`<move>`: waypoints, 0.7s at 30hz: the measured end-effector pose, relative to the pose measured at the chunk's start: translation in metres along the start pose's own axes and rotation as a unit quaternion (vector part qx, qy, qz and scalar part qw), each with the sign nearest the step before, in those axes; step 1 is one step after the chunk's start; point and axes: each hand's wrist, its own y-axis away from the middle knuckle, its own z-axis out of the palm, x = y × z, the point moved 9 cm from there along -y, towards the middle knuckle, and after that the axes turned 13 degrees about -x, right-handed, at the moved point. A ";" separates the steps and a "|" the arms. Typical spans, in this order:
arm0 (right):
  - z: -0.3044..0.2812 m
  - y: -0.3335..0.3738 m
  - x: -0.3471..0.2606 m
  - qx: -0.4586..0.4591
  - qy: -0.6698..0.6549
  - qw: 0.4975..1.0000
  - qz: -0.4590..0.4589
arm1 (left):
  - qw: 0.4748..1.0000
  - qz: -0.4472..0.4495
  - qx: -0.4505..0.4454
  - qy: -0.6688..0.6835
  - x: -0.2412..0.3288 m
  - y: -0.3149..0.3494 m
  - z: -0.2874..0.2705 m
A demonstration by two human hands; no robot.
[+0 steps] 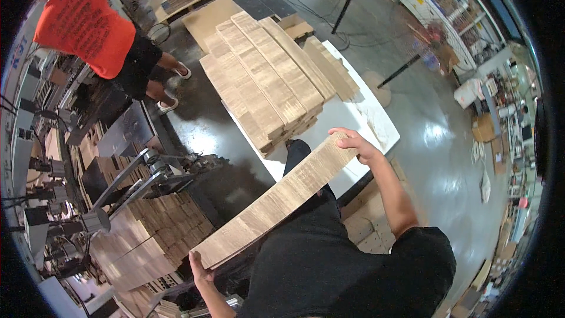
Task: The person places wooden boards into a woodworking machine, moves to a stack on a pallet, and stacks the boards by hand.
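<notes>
A long light-brown wood-grain board [273, 203] stretches diagonally across my front, held between both hands. My left hand [202, 269] grips its lower left end, close to a stack of similar boards [141, 241] by the machine. At the upper right end, my right hand [356, 145] is closed round the board, with the thumb side over its top face. Beyond the board, a tall pile of wood-grain boards [268, 73] rests on a white tabletop [376, 118]. The undersides of both grips are hidden.
Along the left runs a machine with a metal arm [126, 179] and rollers. A person in an orange shirt [88, 23] stands at the far left. Cartons [365, 218] sit beside my right side. A black pole [400, 70] and cables lie beyond the table.
</notes>
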 end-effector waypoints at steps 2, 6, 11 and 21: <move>-0.004 -0.036 -0.023 -0.021 0.043 0.999 0.012 | 0.995 0.023 -0.062 0.079 -0.023 0.000 0.026; 0.002 -0.120 -0.057 -0.087 0.130 0.985 0.077 | 0.975 0.074 -0.058 0.201 -0.056 0.006 0.071; 0.029 -0.256 -0.070 -0.185 0.221 0.954 0.088 | 0.939 0.113 0.023 0.324 -0.108 0.008 0.114; 0.108 -0.390 -0.094 -0.317 0.490 0.802 0.131 | 0.888 0.095 0.028 0.449 -0.176 -0.006 0.208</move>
